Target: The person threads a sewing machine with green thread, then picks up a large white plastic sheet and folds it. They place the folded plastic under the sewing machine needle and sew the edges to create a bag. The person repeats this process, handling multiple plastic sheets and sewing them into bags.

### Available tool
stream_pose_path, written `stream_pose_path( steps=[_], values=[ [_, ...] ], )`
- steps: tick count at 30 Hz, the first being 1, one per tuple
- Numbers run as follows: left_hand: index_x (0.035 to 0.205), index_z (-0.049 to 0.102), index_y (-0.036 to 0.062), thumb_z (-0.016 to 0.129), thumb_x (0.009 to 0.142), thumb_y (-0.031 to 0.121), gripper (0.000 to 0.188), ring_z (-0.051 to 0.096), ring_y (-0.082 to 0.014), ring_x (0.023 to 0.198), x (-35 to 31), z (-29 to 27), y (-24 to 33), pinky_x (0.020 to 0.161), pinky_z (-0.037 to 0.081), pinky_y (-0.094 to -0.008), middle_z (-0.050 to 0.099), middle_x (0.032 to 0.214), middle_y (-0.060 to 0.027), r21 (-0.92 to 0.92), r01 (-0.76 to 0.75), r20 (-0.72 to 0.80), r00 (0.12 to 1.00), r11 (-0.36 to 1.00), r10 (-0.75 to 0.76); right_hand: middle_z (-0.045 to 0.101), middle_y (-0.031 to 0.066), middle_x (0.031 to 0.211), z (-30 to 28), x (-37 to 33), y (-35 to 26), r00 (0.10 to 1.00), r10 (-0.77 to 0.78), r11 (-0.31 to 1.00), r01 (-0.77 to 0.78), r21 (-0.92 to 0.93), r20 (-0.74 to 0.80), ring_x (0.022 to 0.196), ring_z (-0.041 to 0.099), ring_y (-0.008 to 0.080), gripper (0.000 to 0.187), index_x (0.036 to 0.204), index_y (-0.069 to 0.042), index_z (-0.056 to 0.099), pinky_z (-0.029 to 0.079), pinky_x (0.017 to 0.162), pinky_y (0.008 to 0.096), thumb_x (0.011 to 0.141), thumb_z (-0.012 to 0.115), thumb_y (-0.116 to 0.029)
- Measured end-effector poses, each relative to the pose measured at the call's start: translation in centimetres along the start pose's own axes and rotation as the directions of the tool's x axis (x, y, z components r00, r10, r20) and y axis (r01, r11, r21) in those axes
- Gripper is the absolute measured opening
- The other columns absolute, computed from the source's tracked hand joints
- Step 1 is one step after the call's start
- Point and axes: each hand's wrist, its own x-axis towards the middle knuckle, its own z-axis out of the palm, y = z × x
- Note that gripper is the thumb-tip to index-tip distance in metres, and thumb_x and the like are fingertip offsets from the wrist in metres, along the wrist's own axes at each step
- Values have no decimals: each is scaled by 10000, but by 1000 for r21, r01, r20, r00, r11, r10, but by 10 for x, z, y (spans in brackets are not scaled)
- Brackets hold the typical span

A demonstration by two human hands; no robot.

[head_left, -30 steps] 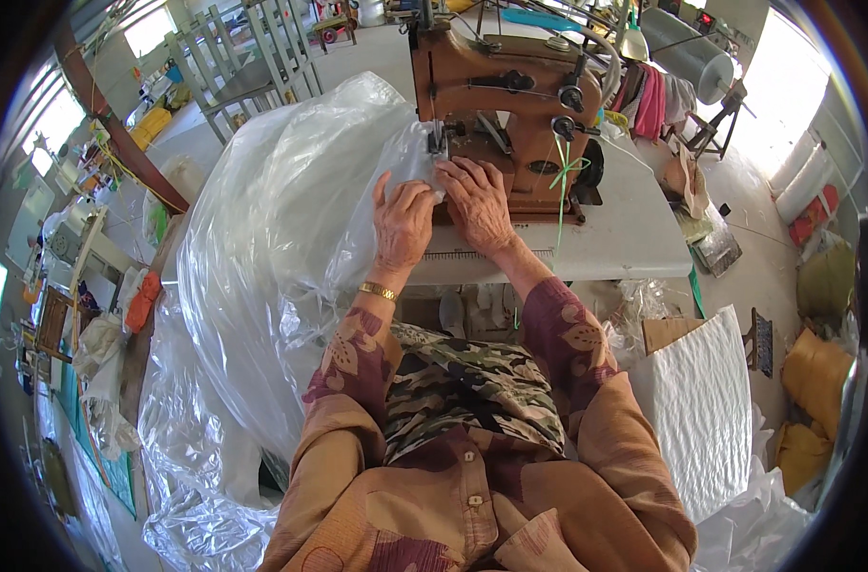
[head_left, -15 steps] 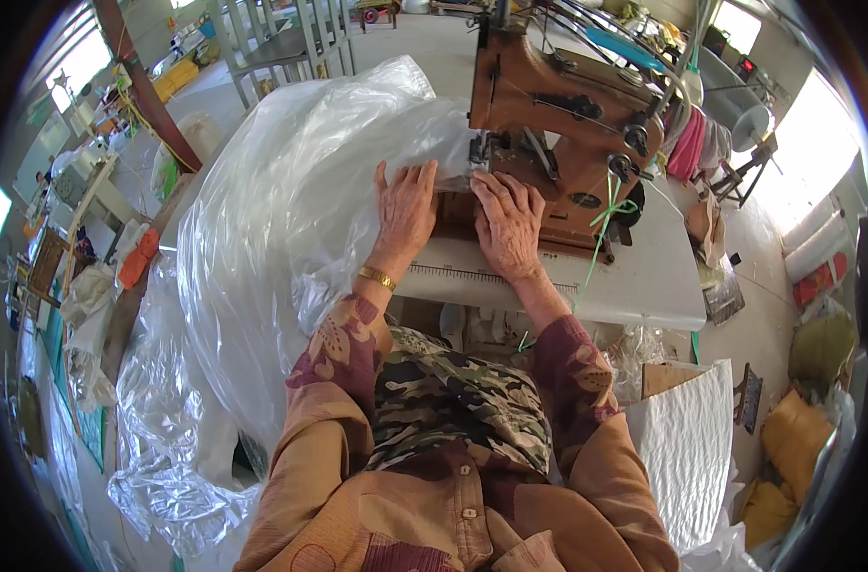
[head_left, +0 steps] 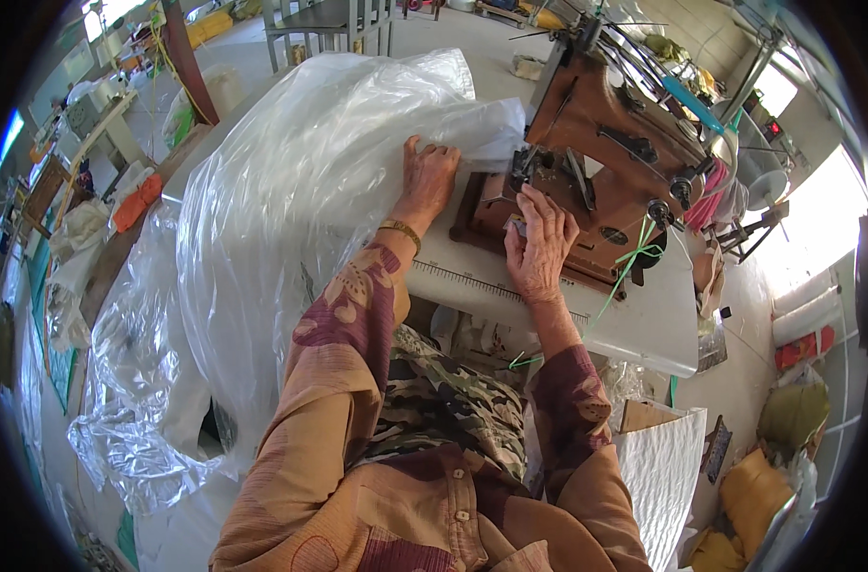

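A large, clear plastic sheet (head_left: 291,162) lies bunched over the left of the table and hangs down that side. At its right part, my left hand (head_left: 429,183) has its fingers curled closed on the film. The sheet's narrow right end reaches the needle area of a brown sewing machine (head_left: 610,124). Just in front of the needle, my right hand (head_left: 542,238) is half closed, thumb toward fingers, with a small greyish thing between them that is too small to name. It is apart from the sheet.
A ruler strip (head_left: 472,283) runs along the front of the white table (head_left: 644,334). Green string (head_left: 634,255) is tied to the machine. A grey metal chair (head_left: 329,21) stands behind. Crumpled film (head_left: 134,410) lies at lower left, and a white-sided box (head_left: 655,467) stands at lower right.
My right hand has come back from the machine's needle and its fingers have curled. The left hand has closed on the sheet. The head view has tilted, shifting the machine rightward.
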Motion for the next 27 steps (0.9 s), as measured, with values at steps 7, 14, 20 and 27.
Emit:
stream_pose_path(
  steps=[7, 14, 20, 27],
  values=[
    [900, 642, 88, 570, 818, 20, 129, 665, -273, 855, -6, 5, -14, 1037, 313, -499, 678, 773, -108, -41, 89, 108, 991, 995, -85, 584, 31, 1201, -6, -25, -9, 957, -242, 961, 259, 95, -161, 1119, 534, 255, 393, 1159, -109, 571, 365, 980, 473, 782, 681, -106],
    [1016, 666, 86, 608, 834, 71, 192, 664, -294, 877, -6, 3, -21, 1032, 314, -472, 692, 796, -134, -56, 357, 153, 926, 932, -346, 653, 79, 942, 6, -158, -37, 762, -332, 934, 183, 308, 556, 947, 616, 265, 278, 980, -63, 615, 461, 881, 443, 781, 714, -231],
    [985, 689, 75, 607, 841, 113, 170, 669, -308, 872, -6, 8, -33, 948, 394, -403, 706, 851, -140, -168, 510, 28, 858, 843, -513, 662, 183, 1049, 35, -251, 14, 761, 167, 961, 17, -276, 627, 1048, 602, 368, 478, 1100, -42, 647, 444, 947, 468, 839, 661, -442],
    [996, 700, 76, 589, 840, 112, 195, 669, -294, 895, -4, 8, -42, 935, 380, -384, 712, 869, -142, -186, 570, 39, 818, 800, -574, 638, 186, 1216, 51, -301, 35, -101, 603, 679, -457, -575, 792, 1150, 600, 340, 607, 1158, -30, 656, 474, 946, 457, 858, 624, -557]
  ],
)
